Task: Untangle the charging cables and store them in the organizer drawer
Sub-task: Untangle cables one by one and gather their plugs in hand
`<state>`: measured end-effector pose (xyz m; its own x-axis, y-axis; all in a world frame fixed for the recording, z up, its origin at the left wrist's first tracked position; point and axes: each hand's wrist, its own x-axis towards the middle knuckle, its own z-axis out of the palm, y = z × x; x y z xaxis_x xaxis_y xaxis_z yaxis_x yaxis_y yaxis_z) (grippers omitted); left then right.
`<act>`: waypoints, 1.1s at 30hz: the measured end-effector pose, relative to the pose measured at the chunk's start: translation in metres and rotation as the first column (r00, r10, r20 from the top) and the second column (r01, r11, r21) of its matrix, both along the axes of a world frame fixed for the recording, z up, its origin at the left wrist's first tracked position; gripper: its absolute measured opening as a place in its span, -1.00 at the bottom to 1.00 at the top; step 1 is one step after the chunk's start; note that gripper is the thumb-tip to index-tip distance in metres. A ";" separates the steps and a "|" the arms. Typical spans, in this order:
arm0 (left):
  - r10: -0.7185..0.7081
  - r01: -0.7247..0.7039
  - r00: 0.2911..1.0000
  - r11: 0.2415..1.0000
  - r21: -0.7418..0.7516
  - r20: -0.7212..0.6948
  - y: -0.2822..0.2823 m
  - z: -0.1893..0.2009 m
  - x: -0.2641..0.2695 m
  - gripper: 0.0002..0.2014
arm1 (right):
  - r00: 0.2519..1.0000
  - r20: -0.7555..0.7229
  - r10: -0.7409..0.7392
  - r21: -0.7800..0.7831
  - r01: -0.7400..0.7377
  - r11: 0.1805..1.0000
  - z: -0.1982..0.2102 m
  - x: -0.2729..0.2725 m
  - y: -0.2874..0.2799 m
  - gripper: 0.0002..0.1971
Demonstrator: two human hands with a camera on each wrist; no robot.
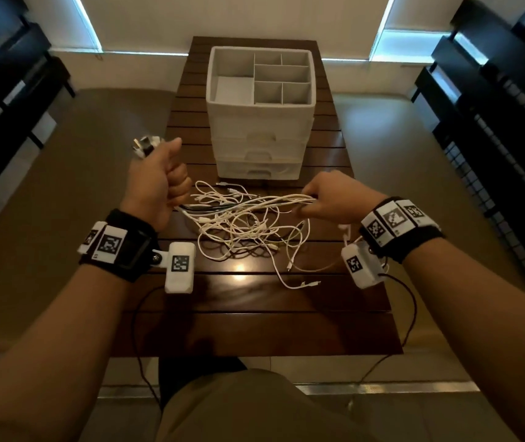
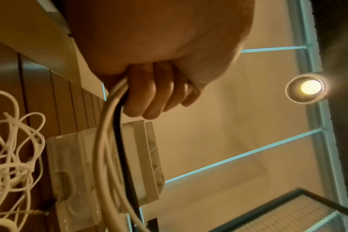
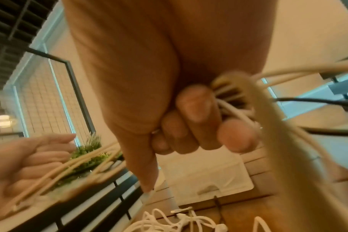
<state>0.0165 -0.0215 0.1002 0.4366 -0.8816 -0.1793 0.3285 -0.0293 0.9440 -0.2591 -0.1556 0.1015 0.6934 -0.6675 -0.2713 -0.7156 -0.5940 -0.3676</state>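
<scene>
A tangle of white charging cables with one black strand lies on the wooden slatted table, in front of the white organizer. Its three front drawers look closed, and the top tray has empty compartments. My left hand is a raised fist that grips a bunch of cables, with plug ends sticking out above it. The left wrist view shows my left hand curled round white and black cables. My right hand grips the same bunch stretched taut between both hands. Close up, the right hand holds several strands.
Dark shelving stands at the left, and more shelving with a wire grid panel at the right. Thin black leads from the wrist cameras hang over the table's near edge. Loose cable ends lie near the table's middle.
</scene>
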 end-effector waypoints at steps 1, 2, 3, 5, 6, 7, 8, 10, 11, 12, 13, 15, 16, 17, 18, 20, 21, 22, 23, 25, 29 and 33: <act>-0.013 0.012 0.998 1.000 0.017 0.065 -0.001 0.001 -0.004 -0.54 | 1.000 0.021 -0.006 0.010 0.005 1.000 0.000 0.001 0.001 -0.76; -0.058 0.054 0.987 0.998 0.031 0.147 -0.001 0.003 -0.010 -0.59 | 0.999 0.043 -0.010 0.020 0.009 1.000 0.000 0.003 0.004 -0.77; -0.140 0.132 0.958 0.990 0.050 0.252 -0.001 0.006 -0.019 -0.64 | 0.997 0.070 -0.010 0.022 0.008 1.000 0.001 0.007 0.007 -0.77; -0.341 0.307 0.800 0.939 0.152 0.494 -0.003 0.009 -0.040 -0.68 | 0.995 0.097 0.010 0.000 -0.010 1.000 0.003 0.014 0.011 -0.77; -0.423 0.370 0.695 0.904 0.216 0.582 -0.005 0.010 -0.051 -0.71 | 0.994 0.106 0.020 -0.015 -0.018 1.000 0.005 0.017 0.013 -0.76; -0.482 0.420 0.608 0.870 0.260 0.631 -0.007 0.009 -0.062 -0.76 | 0.993 0.120 0.024 -0.021 -0.022 1.000 0.008 0.019 0.013 -0.76; -0.516 0.451 0.553 0.845 0.287 0.654 -0.009 0.007 -0.071 -0.80 | 0.990 0.137 0.027 -0.014 -0.025 1.000 0.012 0.020 0.013 -0.75; -0.524 0.461 0.505 0.835 0.299 0.686 -0.013 0.000 -0.079 -0.72 | 0.984 0.172 0.040 0.002 -0.041 0.999 0.018 0.020 0.014 -0.71; -0.506 0.450 0.505 0.846 0.287 0.699 -0.014 -0.003 -0.077 -0.65 | 0.981 0.186 0.046 0.018 -0.051 0.999 0.020 0.019 0.016 -0.68; -0.491 0.441 0.517 0.855 0.273 0.701 -0.015 -0.003 -0.075 -0.61 | 0.979 0.201 0.043 0.042 -0.052 0.998 0.021 0.018 0.017 -0.66; -0.486 0.442 0.525 0.857 0.265 0.698 -0.016 -0.002 -0.074 -0.61 | 0.975 0.218 0.037 0.065 -0.052 0.997 0.022 0.017 0.017 -0.66; -0.522 0.486 0.507 0.830 0.273 0.685 -0.020 -0.001 -0.072 -0.69 | 0.967 0.251 0.036 0.074 -0.057 0.996 0.024 0.015 0.016 -0.74; -0.548 0.509 0.476 0.809 0.293 0.688 -0.021 0.001 -0.074 -0.74 | 0.964 0.264 0.041 0.066 -0.060 0.996 0.025 0.015 0.015 -0.80; -0.567 0.521 0.452 0.794 0.312 0.689 -0.022 0.003 -0.075 -0.78 | 0.959 0.279 0.048 0.059 -0.067 0.996 0.027 0.014 0.014 -0.84; -0.572 0.522 0.445 0.791 0.319 0.689 -0.023 0.003 -0.075 -0.80 | 0.954 0.295 0.052 0.060 -0.073 0.996 0.029 0.014 0.014 -0.85; -0.544 0.503 0.456 0.811 0.300 0.704 -0.025 0.006 -0.072 -0.76 | 0.936 0.349 0.052 0.092 -0.089 0.992 0.033 0.011 0.013 -0.85; -0.522 0.495 0.462 0.822 0.280 0.717 -0.025 0.009 -0.069 -0.74 | 0.929 0.367 0.042 0.118 -0.092 0.989 0.034 0.007 0.011 -0.85; -0.497 0.484 0.473 0.837 0.258 0.728 -0.023 0.013 -0.065 -0.75 | 0.931 0.365 0.024 0.154 -0.086 0.984 0.035 0.000 0.008 -0.86; -0.463 0.456 0.499 0.859 0.232 0.733 -0.022 0.017 -0.059 -0.78 | 0.936 0.351 -0.005 0.199 -0.070 0.978 0.033 -0.009 0.005 -0.85; -0.379 0.378 0.548 0.907 0.184 0.746 -0.019 0.025 -0.044 -0.75 | 0.941 0.329 -0.083 0.262 -0.007 0.965 0.027 -0.031 -0.003 -0.80; -0.363 0.346 0.559 0.919 0.188 0.746 -0.015 0.022 -0.033 -0.66 | 0.898 0.373 -0.233 0.239 0.150 0.960 0.014 -0.056 -0.015 -0.61; -0.410 0.364 0.576 0.903 0.227 0.707 -0.015 0.014 -0.039 -0.69 | 0.964 0.218 -0.153 -0.059 0.170 0.984 0.039 -0.056 -0.027 -0.67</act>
<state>-0.0223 -0.0368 0.1144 0.0614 -0.9980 -0.0116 -0.5123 -0.0415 0.8578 -0.3151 -0.1830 0.1409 0.6105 -0.7886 -0.0734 -0.7152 -0.5091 -0.4789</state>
